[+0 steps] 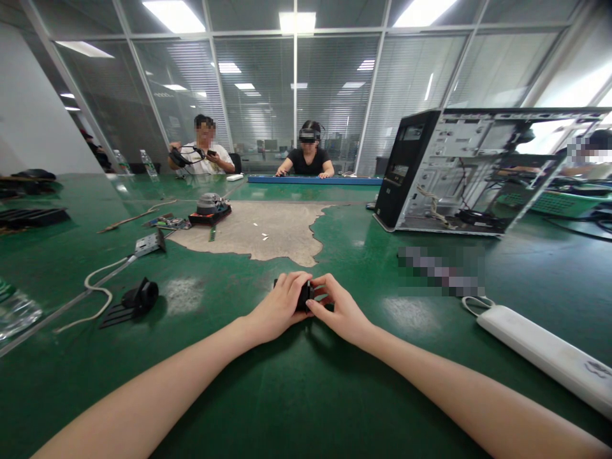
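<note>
Both hands meet over a small black object (304, 298) low above the green tabletop (306, 395); most of it is hidden, so I cannot make out its kind. My left hand (282, 303) is closed over its left side and top, fingers bent across it. On the other side, my right hand (339, 307) grips its right edge between thumb and fingertips. A black plastic part with a round end and slats (138, 298) lies apart from the hands, to the left.
An opened computer case (411, 172) stands at the right. A white power strip (540, 350) lies nearer. Left of the middle are a cooler with a fan (210, 207), a circuit board (169, 222) and a metal box with a cable (150, 243). Two people sit across the table.
</note>
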Demonstrator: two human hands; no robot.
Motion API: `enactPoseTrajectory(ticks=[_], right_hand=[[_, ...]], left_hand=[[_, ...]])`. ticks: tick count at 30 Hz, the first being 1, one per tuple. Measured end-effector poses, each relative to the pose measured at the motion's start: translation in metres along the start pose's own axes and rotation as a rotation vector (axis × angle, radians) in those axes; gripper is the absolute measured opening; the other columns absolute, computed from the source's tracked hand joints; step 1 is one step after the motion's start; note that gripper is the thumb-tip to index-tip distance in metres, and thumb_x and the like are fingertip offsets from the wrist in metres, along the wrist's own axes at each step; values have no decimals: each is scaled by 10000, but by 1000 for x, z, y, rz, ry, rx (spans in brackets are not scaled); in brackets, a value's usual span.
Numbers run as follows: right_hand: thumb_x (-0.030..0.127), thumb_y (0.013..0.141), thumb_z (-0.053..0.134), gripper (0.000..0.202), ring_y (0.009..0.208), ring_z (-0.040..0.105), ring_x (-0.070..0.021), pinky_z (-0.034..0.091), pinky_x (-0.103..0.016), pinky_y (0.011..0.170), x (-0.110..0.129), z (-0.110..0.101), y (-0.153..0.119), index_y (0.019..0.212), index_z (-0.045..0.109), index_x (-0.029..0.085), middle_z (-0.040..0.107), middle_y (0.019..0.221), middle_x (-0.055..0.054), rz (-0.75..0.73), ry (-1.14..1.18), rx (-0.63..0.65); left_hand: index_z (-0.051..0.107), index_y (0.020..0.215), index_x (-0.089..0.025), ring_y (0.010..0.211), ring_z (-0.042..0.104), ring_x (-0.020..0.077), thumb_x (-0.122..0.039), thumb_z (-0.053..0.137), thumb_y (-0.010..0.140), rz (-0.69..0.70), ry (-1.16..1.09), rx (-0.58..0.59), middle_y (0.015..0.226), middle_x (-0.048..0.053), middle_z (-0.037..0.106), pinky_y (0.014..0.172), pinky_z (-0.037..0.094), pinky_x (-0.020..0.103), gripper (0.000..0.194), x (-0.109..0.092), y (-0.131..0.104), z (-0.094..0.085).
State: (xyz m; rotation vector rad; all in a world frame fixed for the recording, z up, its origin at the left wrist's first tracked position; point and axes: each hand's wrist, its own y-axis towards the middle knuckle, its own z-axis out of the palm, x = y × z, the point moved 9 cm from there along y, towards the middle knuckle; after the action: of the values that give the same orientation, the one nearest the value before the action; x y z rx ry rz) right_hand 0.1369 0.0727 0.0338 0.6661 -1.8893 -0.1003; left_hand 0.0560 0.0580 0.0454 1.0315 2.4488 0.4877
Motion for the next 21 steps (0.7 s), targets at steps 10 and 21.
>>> enactPoseTrajectory(ticks=[10, 21], right_hand=[[203, 773, 511, 218, 890, 539, -157, 516, -285, 672, 0, -3, 0, 983, 453, 205, 500, 971, -51, -41, -23, -49], [192, 764, 522, 208, 901, 524, -163, 516, -286, 686, 10, -3, -1, 967, 489, 218, 502, 963, -46, -94, -93, -25]], left_hand=[[242, 1228, -216, 1056, 415, 262, -268, 585, 757, -6, -23, -13, 1180, 112, 406, 871, 391, 484, 585, 1, 0, 0], [241, 1226, -189, 1064, 400, 257, -219, 581, 754, 2, 0, 5, 1185, 121, 399, 893, 381, 459, 583, -1, 0, -1]])
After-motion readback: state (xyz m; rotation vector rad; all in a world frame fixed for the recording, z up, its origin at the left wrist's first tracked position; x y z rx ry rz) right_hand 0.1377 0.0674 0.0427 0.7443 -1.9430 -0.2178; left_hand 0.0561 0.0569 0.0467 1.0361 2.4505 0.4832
